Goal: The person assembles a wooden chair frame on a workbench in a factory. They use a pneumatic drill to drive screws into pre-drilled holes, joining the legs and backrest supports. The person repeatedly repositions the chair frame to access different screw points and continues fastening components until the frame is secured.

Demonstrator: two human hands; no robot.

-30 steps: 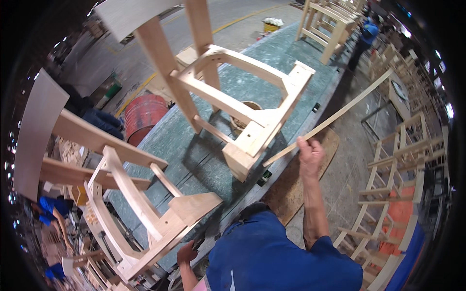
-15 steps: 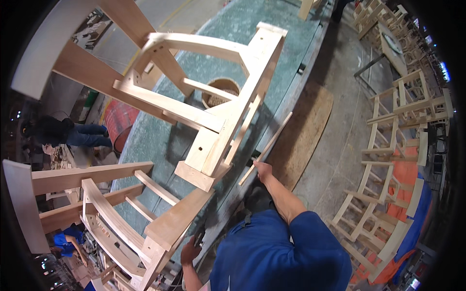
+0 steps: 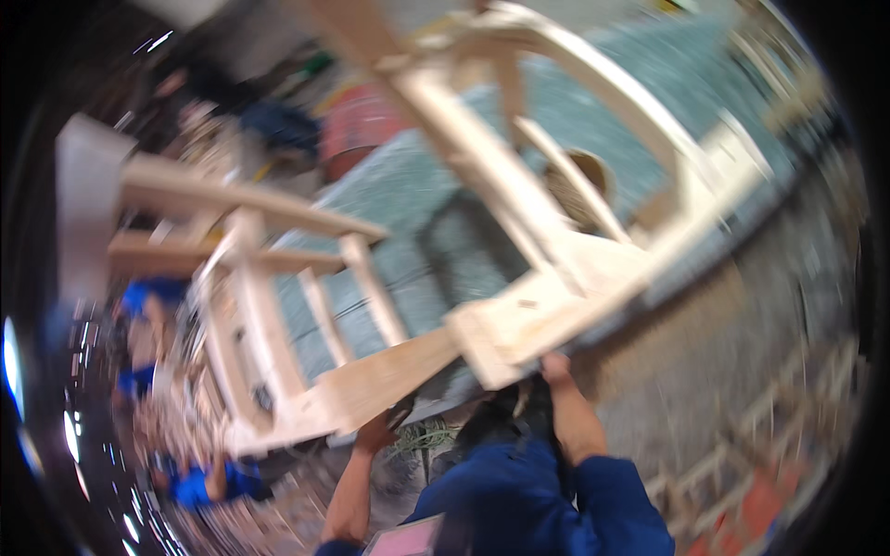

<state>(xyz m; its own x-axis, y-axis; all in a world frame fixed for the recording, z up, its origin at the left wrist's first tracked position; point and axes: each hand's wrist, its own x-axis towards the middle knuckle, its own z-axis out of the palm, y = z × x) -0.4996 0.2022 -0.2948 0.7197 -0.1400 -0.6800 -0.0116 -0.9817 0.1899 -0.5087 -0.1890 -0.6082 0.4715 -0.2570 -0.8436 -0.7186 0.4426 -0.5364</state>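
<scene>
The whole view is smeared by motion. My right hand (image 3: 556, 368) is closed beside the lower edge of a pale wooden chair frame (image 3: 593, 269). A short sliver of a thin wooden strip (image 3: 526, 394) seems to show beside that hand; the chair frame hides the rest. My left hand (image 3: 377, 432) is closed on a small dark thing, too blurred to name, just below the leg of a second wooden chair frame (image 3: 394, 375). Both frames lie tipped over on a green-topped table.
On the green tabletop (image 3: 380, 190) stands a round tub (image 3: 593, 176) behind the chair frame's bars. A red drum (image 3: 362, 125) is beyond the table. People in blue (image 3: 218, 482) work at the left. More chair frames (image 3: 732, 473) blur at the lower right.
My view has swung, so the chair frames appear shifted right and turned. My right hand has come to the near chair frame's edge, and the long strip it held is now mostly hidden.
</scene>
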